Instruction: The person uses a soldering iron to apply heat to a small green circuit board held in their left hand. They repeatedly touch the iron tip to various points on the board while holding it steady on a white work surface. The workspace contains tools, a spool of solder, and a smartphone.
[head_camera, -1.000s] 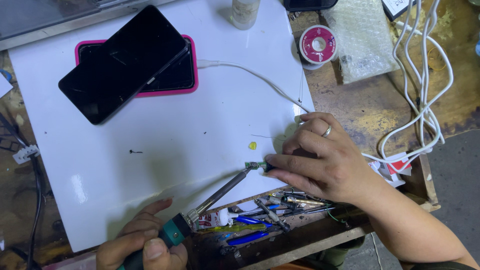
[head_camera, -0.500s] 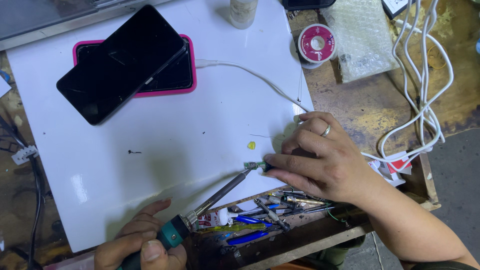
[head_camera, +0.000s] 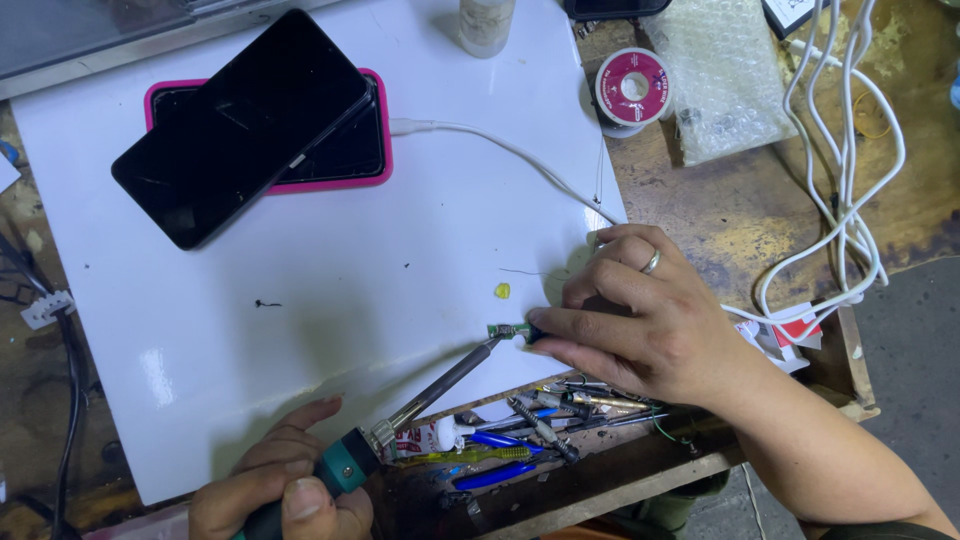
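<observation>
One soldering iron (head_camera: 440, 385), two phones (head_camera: 250, 120) (stacked)

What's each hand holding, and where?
Left hand: teal-handled soldering iron, by its handle. Right hand: small green circuit board, pinned at its edge.

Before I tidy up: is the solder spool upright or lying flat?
Flat. The solder spool rests on the wooden bench with its round red face up, hole showing.

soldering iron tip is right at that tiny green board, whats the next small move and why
Probably hold the soldering iron tip steady on the small green board. The right hand pins the board on the white sheet; the left hand grips the handle, and the tip already meets the board's edge.
</observation>
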